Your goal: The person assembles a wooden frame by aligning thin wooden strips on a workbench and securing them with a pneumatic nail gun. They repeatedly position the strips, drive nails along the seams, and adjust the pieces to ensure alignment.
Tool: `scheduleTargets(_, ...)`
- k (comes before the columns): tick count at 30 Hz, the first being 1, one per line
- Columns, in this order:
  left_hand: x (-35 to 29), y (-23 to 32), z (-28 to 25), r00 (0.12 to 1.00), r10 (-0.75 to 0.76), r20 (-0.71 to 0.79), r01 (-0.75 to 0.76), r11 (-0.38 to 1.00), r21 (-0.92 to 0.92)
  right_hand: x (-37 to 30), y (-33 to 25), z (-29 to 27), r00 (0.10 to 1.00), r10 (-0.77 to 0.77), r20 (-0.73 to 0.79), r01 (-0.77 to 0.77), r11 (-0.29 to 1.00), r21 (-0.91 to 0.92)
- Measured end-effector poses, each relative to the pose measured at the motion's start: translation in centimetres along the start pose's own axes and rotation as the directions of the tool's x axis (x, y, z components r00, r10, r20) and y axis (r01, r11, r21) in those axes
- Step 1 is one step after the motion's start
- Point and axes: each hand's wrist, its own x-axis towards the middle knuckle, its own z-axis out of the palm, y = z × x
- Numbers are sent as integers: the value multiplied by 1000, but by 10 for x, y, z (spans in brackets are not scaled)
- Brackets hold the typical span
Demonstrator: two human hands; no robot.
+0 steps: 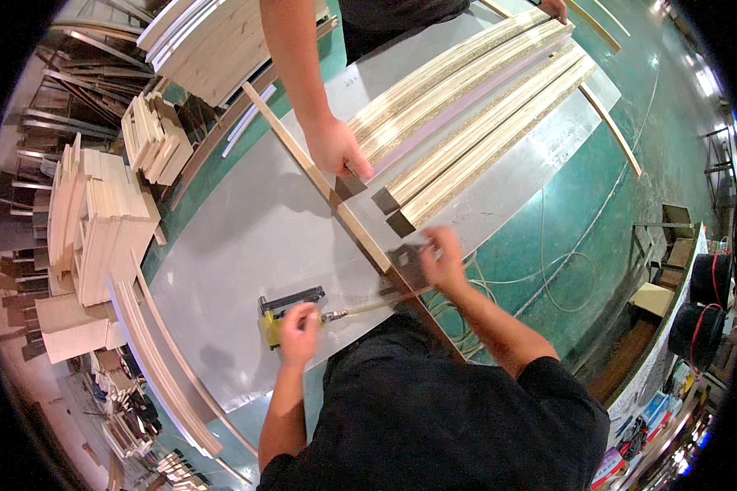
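My left hand (298,331) is over a yellow-green and black nail gun (272,329) lying on the grey tabletop (213,278). Its fingers are curled together; whether they grip the handle or something small is hidden. A hose fitting (333,316) sticks out beside them. Motion smears my right hand (444,262), its fingers bent, next to a dark block (406,267) by the end of a long wooden strip (356,229). I cannot tell if it touches the block. Across the table, another person's hand (341,149) presses near the end of curved layered wooden strips (458,78).
Two more layered strips (491,135) with dark ends lie beside the curved ones. The person's other hand (554,10) is at their far end. A pale hose (467,307) coils on the green floor at right. Stacked boards (106,221) stand at left.
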Motion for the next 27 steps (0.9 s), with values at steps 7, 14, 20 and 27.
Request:
scheduleTargets(7,-27,-68,-99,947,167,-273,-63,933,354,-56,-81,103,744,-151,651,264,961,-79)
scheduleTargets(14,-40,-107,-124,948,177,-266,-22,867,498,-81,-85,149,695,-319,645,512,849,-132)
scheduleTargets(20,-43,-153,-120,944,290,-158,-214,902,375,-127,-62,182,703,-562,435,703,640,-309)
scheduleTargets(27,-35,-172,-140,898,439,-2,-402,824,401,-160,-84,211,890,-304,340,454,660,-598)
